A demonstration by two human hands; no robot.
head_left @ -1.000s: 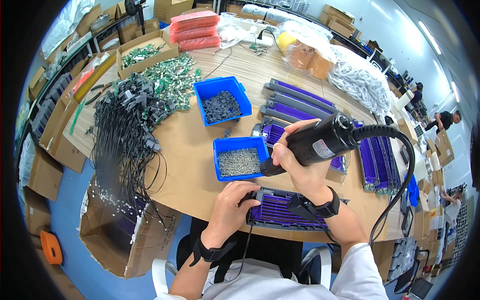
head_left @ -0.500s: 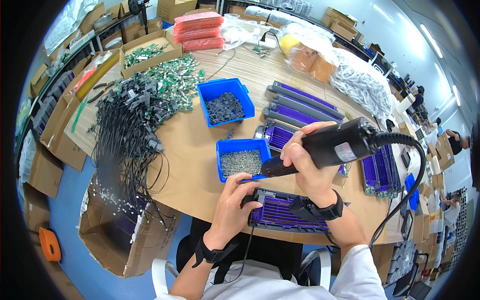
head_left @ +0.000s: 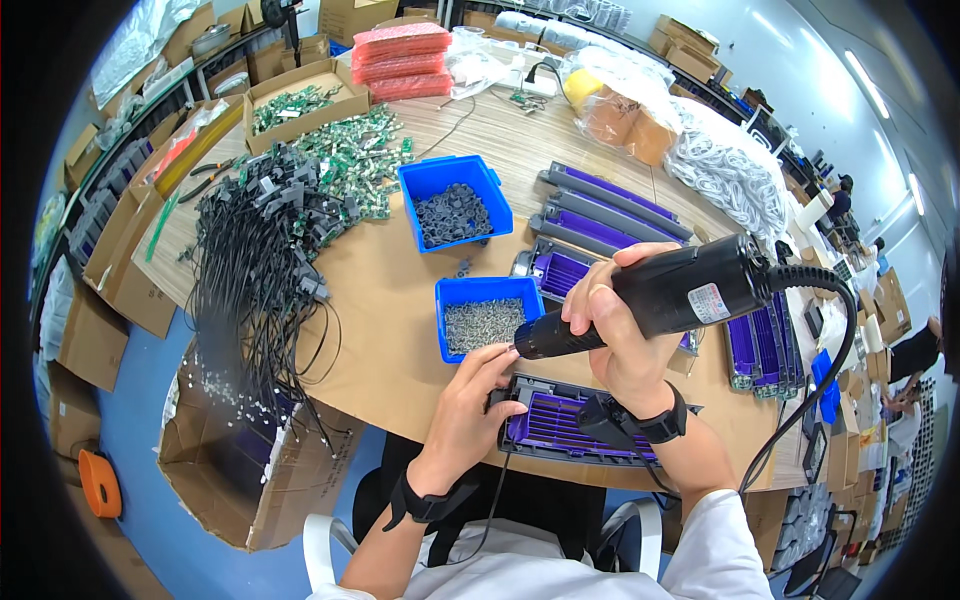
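Observation:
My right hand (head_left: 625, 325) is wrapped round a black corded electric screwdriver (head_left: 690, 290), held tilted with its nose toward the left. At that nose, the fingertips of my left hand (head_left: 465, 400) are bent close together; whatever they pinch is too small or hidden to make out. My left thumb rests by the end of a purple-and-grey slatted housing (head_left: 555, 425) lying at the near table edge. Just beyond my left fingers stands a blue bin of small silvery screws (head_left: 480, 325). Another blue bin (head_left: 410, 180) behind it holds small dark grey parts.
Tangled black cables with connectors (head_left: 250, 260) and green circuit boards (head_left: 370, 150) lie at the left. More purple-and-grey housings (head_left: 610, 215) sit beyond my right hand and at the right (head_left: 765, 345). The screwdriver's cord (head_left: 845, 350) loops down on the right.
My left fingertips have moved slightly right and up, meeting the screwdriver's nose. The screwdriver has shifted a little, and its dark bit, seen before, is now hidden. The housing stays put.

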